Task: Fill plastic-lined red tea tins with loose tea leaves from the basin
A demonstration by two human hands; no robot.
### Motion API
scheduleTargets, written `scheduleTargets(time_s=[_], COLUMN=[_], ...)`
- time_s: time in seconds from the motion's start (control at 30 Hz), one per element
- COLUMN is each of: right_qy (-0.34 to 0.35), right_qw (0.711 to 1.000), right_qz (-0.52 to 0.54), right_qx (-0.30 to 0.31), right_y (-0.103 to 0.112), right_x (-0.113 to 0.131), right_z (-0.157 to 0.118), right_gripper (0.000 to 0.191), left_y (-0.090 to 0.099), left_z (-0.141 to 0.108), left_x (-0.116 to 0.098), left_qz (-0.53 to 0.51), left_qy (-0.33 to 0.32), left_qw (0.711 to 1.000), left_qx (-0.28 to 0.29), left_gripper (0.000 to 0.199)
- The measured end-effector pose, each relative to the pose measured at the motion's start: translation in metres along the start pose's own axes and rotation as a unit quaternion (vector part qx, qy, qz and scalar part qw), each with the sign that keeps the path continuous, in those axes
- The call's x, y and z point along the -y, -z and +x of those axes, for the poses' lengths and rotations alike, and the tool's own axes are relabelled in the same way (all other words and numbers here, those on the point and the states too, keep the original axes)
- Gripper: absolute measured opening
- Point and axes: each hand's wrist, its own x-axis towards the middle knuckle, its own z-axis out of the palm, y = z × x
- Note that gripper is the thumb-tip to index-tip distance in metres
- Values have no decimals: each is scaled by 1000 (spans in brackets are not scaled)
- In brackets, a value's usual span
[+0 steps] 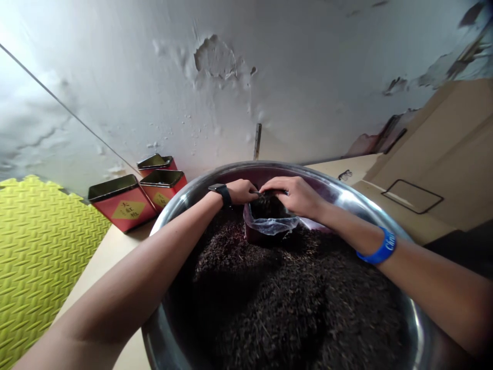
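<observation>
A wide metal basin (185, 198) holds a heap of loose dark tea leaves (292, 303). In its far part a small red tin (256, 236) stands among the leaves, and a clear plastic bag (275, 224) lines it, folded out over the near rim. Dark leaves show inside the bag. My left hand (242, 191), below a black watch, is closed with its fingertips at the tin's far left edge. From the right, my right hand (296, 196) reaches over the tin, fingers curled and closed at the bag's far edge. Both hands' fingertips nearly meet there.
Several open red tins with yellow labels stand left of the basin, the nearest tin (125, 205) in front. Yellow foam matting (46, 246) lies farther left. A cardboard box (442, 154) stands at the right. Behind the basin rises a peeling wall (154, 87).
</observation>
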Motion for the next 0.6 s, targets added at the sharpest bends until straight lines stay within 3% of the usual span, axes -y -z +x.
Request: scheduleTargets(time_s=[0.23, 0.6], right_qy=[-50, -20], right_qw=[998, 999], right_qz=[-19, -29], right_qx=[-11, 2], right_y=[-2, -5], right_x=[-1, -4], right_z=[-1, -2], right_gripper=[25, 30], left_y=[0, 0], left_z=[-1, -3], left_x=[0, 1], left_qz=[-9, -24], left_qy=[2, -11], left_qw=[1000, 1000], left_qx=[0, 0], left_gripper=[38, 36])
